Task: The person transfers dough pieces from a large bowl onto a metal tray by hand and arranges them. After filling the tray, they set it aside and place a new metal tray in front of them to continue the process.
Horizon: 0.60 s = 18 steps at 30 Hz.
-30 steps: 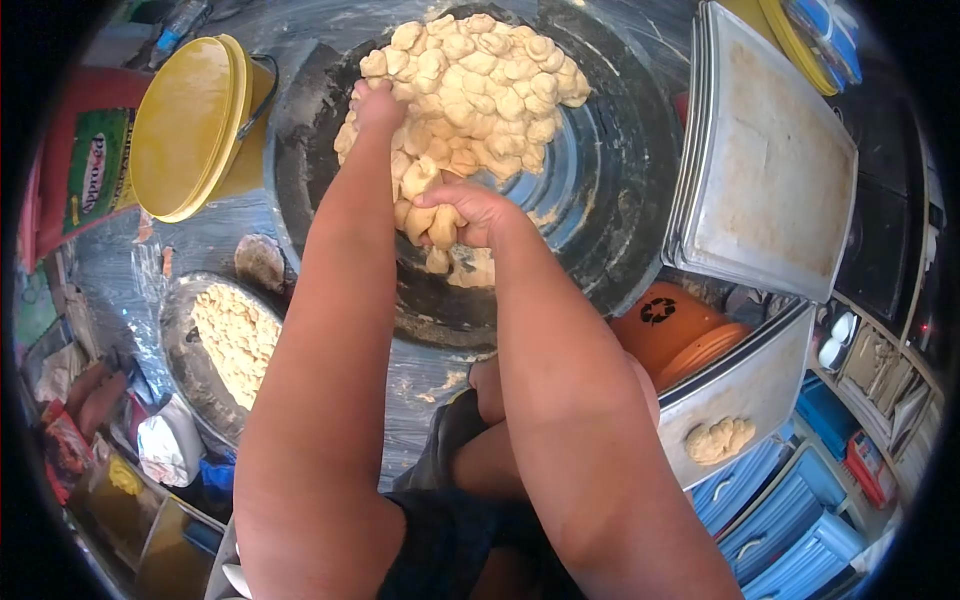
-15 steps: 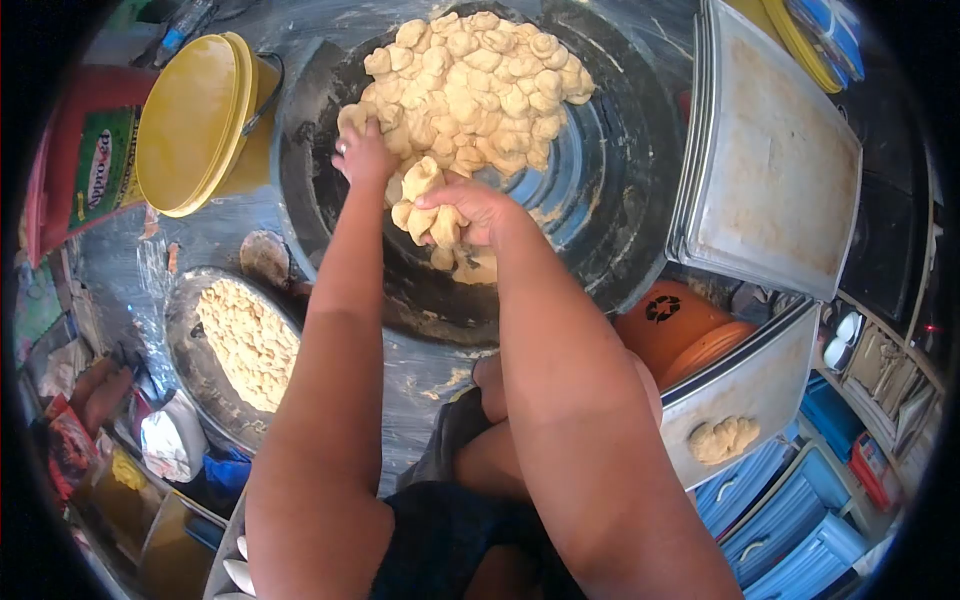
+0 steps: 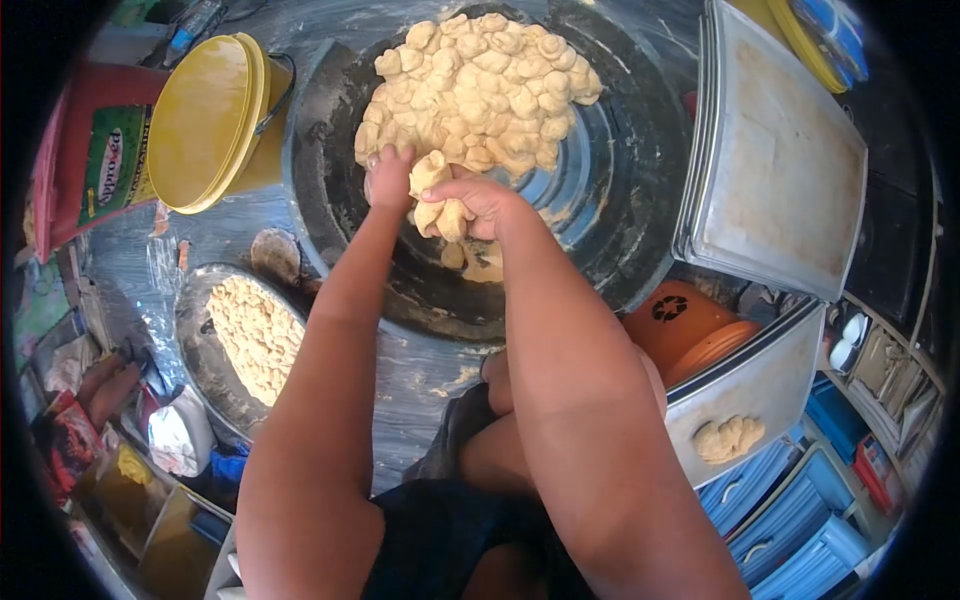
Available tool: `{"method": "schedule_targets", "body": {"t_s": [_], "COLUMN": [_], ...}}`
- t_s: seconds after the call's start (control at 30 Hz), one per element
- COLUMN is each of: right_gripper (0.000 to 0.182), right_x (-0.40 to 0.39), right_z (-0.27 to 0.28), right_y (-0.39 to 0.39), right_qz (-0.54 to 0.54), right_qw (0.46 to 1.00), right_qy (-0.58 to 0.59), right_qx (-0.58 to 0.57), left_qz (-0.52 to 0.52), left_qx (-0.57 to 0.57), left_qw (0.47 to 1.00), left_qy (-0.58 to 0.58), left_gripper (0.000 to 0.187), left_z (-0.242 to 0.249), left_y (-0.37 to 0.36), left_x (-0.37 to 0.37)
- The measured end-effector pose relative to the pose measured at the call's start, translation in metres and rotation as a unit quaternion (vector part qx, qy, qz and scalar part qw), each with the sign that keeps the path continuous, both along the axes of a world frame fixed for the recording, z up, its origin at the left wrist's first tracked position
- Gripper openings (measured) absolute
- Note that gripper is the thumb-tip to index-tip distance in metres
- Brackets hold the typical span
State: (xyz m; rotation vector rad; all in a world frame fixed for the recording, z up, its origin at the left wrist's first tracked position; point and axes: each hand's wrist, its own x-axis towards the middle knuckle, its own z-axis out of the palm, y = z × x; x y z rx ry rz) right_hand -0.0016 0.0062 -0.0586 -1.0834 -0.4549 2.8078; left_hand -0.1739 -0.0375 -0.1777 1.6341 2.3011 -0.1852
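A big heap of pale yellow dough pieces (image 3: 490, 85) fills the far part of a wide, dark round basin (image 3: 625, 210). My left hand (image 3: 390, 180) is at the heap's near-left edge, with its fingers bent down around dough that they mostly hide. Beside it, my right hand (image 3: 478, 203) grips a clump of several dough pieces (image 3: 441, 208), some bulging out past the thumb and fingers. Below this clump, a small dough lump (image 3: 453, 256) and a flatter patch of dough lie on the basin floor.
At left stand a lidded yellow bucket (image 3: 205, 125) and a smaller pan (image 3: 205, 350) of small dough bits. Stacked metal trays (image 3: 780, 160) are on the right. Nearer, shaped dough (image 3: 729, 440) lies on another tray (image 3: 790, 385), beside an orange bin (image 3: 665, 320).
My left hand has drawn back and right from the heap's left edge, its spread fingers now bent. My right hand keeps its clump. The whole view has shifted slightly.
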Motion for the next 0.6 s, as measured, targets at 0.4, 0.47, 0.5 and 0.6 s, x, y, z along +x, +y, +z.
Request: {"method": "schedule_targets", "body": {"t_s": [0.4, 0.47, 0.5, 0.6], "right_gripper": [0.034, 0.033, 0.024, 0.018], "right_x": [-0.008, 0.006, 0.013, 0.05], "right_z": [-0.002, -0.016, 0.027, 0.074], "right_y": [0.001, -0.01, -0.002, -0.022], "right_qz": [0.05, -0.087, 0.016, 0.107], "right_qw": [0.989, 0.987, 0.995, 0.991], "right_qy": [-0.09, 0.057, 0.027, -0.039], "right_qx": [0.104, 0.121, 0.09, 0.07], "left_qz": [0.287, 0.289, 0.301, 0.339], "left_qx": [-0.065, -0.143, -0.17, -0.201], "left_qw": [0.535, 0.521, 0.517, 0.517], "left_qy": [-0.792, -0.79, -0.783, -0.76], "left_gripper": [0.037, 0.037, 0.037, 0.038], "left_z": [0.008, -0.026, -0.041, -0.023], "left_y": [-0.061, -0.068, -0.079, -0.139], "left_x": [-0.024, -0.004, -0.02, 0.033]}}
